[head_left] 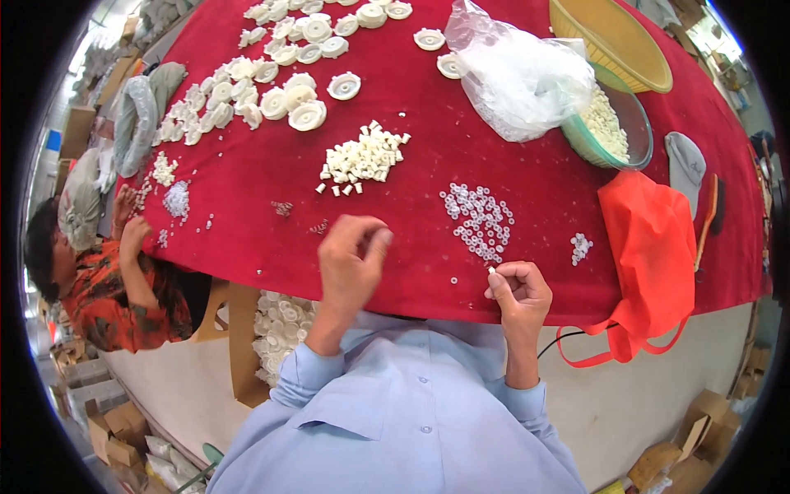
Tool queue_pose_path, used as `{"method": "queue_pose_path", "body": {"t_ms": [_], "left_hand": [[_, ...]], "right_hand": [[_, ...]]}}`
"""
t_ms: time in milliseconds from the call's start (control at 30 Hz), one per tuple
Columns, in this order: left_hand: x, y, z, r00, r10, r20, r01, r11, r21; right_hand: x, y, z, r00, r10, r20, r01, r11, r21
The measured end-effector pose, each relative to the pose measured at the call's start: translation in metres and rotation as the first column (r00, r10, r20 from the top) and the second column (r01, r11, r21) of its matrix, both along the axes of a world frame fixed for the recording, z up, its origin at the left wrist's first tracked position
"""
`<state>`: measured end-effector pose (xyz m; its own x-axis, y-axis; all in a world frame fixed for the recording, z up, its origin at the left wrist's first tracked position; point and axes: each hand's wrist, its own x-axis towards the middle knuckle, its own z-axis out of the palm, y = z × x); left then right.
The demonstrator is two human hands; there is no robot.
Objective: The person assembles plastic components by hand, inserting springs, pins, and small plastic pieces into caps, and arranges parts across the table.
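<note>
My right hand (523, 298) pinches a small white plastic piece (492, 270) between thumb and fingertips near the front edge of the table. Just beyond it lies a loose pile of small translucent rings (481, 222). My left hand (352, 262) hovers by the table edge with fingers curled toward the thumb; whatever is between them, if anything, is too small to make out. Close beside it are a few tiny copper-coloured springs (318, 227), with another small cluster of springs (282, 209) farther left. Beyond the hands sits a heap of small cream cylindrical parts (362, 158).
Many round cream housings (306, 115) cover the far left of the red tablecloth (395, 272). Far right are a white plastic bag (518, 82), a green bowl (580, 140), a yellow basket (658, 66), an orange bag (646, 247) and a brush (708, 218). A co-worker (115, 288) sits left.
</note>
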<state>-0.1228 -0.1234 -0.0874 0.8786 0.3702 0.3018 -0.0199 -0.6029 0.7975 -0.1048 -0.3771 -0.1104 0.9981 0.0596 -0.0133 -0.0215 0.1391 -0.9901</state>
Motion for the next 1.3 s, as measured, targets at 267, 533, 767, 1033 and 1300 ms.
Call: {"method": "queue_pose_path", "body": {"t_ms": [267,533,767,1033,1300], "left_hand": [[0.026,0.103,-0.008,0.939,0.339,-0.062,-0.291,0.878,0.381],[0.077,0.138,0.005,0.973,0.232,0.023,-0.227,0.922,0.313],[0.137,0.196,-0.031,0.866,0.476,-0.152,-0.414,0.855,0.313],[0.116,0.173,0.010,0.934,0.326,-0.148,-0.326,0.945,0.023],[0.024,0.100,0.049,0.990,-0.089,0.107,0.082,0.994,0.070]], "right_hand": [[0.002,0.011,0.004,0.995,0.102,-0.004,-0.102,0.995,0.009],[0.006,0.013,0.000,0.994,0.109,-0.004,-0.109,0.994,0.001],[0.005,0.026,0.008,0.986,0.164,0.012,-0.164,0.986,0.028],[0.004,0.026,0.010,0.984,0.175,0.018,-0.175,0.984,0.026],[0.004,0.033,0.008,0.978,0.206,0.031,-0.208,0.976,0.060]]}}
